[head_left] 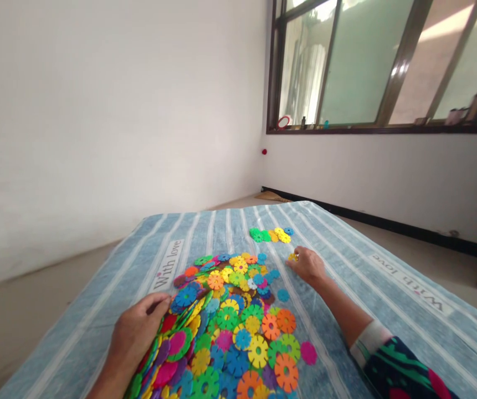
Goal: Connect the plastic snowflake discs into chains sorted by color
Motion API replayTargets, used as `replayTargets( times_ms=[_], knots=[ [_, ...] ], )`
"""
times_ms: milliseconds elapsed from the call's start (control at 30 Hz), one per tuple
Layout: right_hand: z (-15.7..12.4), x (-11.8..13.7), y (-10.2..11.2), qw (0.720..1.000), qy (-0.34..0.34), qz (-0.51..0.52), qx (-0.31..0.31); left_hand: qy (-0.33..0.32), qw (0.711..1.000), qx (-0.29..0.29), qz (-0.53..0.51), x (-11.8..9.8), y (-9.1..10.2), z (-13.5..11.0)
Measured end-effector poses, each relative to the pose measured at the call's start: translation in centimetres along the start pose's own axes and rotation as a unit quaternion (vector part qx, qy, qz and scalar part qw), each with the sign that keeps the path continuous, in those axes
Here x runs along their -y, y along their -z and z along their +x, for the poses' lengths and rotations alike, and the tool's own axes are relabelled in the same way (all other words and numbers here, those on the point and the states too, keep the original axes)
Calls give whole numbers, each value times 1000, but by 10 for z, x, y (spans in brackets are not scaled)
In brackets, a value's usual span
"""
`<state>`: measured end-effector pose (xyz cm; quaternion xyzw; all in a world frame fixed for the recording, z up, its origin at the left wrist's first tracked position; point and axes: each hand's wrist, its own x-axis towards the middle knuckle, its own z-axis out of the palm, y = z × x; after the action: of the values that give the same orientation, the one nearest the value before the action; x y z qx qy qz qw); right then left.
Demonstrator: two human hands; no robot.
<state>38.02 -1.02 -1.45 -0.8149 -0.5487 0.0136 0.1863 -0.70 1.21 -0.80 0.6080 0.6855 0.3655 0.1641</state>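
Note:
A big heap of colourful plastic snowflake discs lies on a blue striped cloth. My left hand rests on the heap's left edge, fingers curled against the discs. Farther out, my right hand is closed in a pinch on a small yellow disc, just beyond the heap. A short row of joined green, orange, yellow and blue discs lies a little past that hand.
The cloth covers a bed-like surface with "With love" printed along its stripes. White walls stand behind, and a window with a dark sill holding small items is at the upper right. Bare floor runs around the surface.

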Motion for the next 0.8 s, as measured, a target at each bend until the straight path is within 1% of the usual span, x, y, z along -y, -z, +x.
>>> replayTargets(
  times_ms=[200, 333, 567, 800],
  knots=[
    [54, 8, -14, 999, -25, -11, -36, 4, 1000, -8, -14, -3, 0, -2],
    [75, 9, -24, 999, -25, -18, -43, 31, 999, -6, -13, -5, -1, -3],
    [83, 5, -37, 998, -30, -27, -45, 30, 999, -6, -16, -1, -4, -3],
    [85, 1, -41, 998, -10, -33, -53, 37, 999, -5, 0, -2, -3, -1]
  ],
)
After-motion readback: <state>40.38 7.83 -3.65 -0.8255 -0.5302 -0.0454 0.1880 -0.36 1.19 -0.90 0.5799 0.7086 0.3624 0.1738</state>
